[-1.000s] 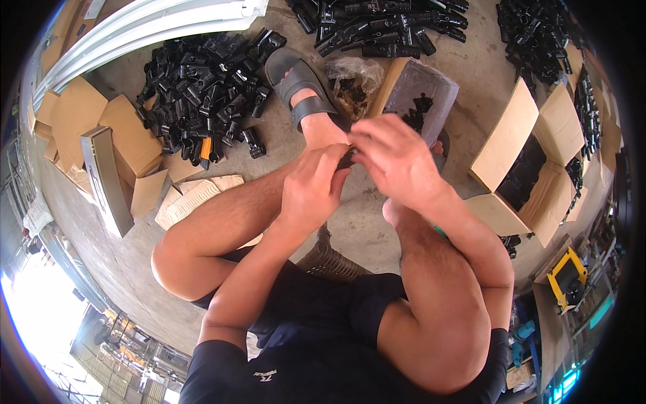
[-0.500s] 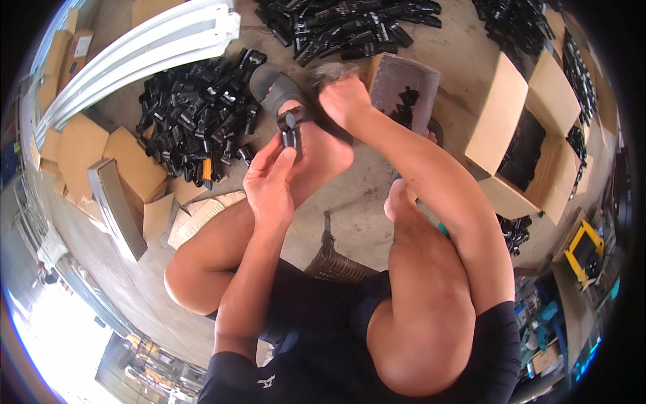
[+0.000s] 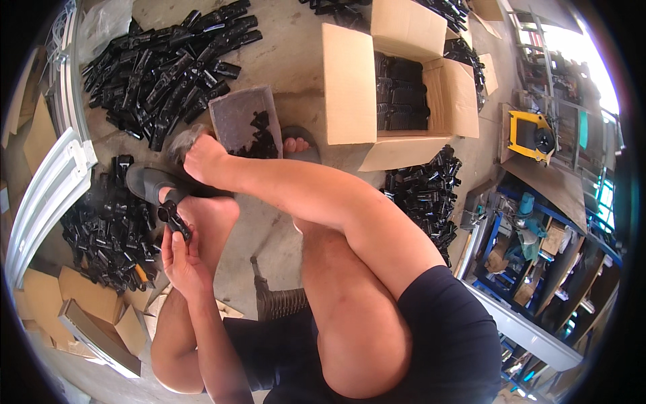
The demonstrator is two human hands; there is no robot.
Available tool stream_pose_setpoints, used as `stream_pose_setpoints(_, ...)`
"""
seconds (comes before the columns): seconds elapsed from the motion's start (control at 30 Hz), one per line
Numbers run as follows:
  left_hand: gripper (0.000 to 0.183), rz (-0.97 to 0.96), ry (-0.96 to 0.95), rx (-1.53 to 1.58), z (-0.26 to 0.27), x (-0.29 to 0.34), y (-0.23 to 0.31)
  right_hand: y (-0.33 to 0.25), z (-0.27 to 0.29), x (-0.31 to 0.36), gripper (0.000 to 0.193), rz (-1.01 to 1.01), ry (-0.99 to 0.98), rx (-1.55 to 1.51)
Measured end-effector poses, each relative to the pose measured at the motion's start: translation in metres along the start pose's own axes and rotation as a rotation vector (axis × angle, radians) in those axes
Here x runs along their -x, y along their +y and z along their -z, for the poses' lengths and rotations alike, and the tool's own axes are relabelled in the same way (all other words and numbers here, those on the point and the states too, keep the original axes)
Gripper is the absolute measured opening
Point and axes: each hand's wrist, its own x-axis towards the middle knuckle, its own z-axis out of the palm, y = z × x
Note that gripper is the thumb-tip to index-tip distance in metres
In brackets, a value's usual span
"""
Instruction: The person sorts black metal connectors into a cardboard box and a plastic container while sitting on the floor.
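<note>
My left hand [image 3: 183, 264] pinches a small black part [image 3: 176, 219] with a round ring at its upper end, held up above my bare foot. Farther off, my right hand [image 3: 204, 160] is closed beside a grey bin [image 3: 243, 108]. A blurred greyish thing [image 3: 186, 141] shows at its fingers; its kind cannot be made out. Small black pieces [image 3: 262, 138] lie in the bin. To the left of my left hand is a heap of short black parts [image 3: 111, 232]. Longer black parts [image 3: 165, 71] are piled beyond my right hand.
An open cardboard box [image 3: 350, 87] holding rows of black parts stands at the far right of the bin, with another black heap [image 3: 427, 192] nearer. White curved rails [image 3: 50, 192] lie at left, above a torn carton [image 3: 87, 296]. A woven seat [image 3: 282, 303] shows between my legs.
The view has swung to the right, so everything sits farther left in the picture. My left hand still holds the black part, and my right hand stays closed near the bin.
</note>
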Motion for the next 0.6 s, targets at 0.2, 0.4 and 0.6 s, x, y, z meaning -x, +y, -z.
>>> stream_pose_setpoints(0.2, 0.039, 0.006, 0.02, -0.015, -0.001, 0.001, -0.001, -0.001, -0.001, 0.005, 0.025, 0.037, -0.046, 0.016)
stream_pose_setpoints(0.4, 0.036, -0.004, 0.038, 0.004, -0.01, 0.002, 0.003, -0.02, -0.002, 0.022, 0.026, 0.07, 0.049, 0.128)
stream_pose_setpoints(0.6, 0.036, -0.001, 0.094, 0.042, -0.01, 0.001, 0.002, -0.025, -0.006, 0.018, 0.029, -0.015, -0.092, 0.005)
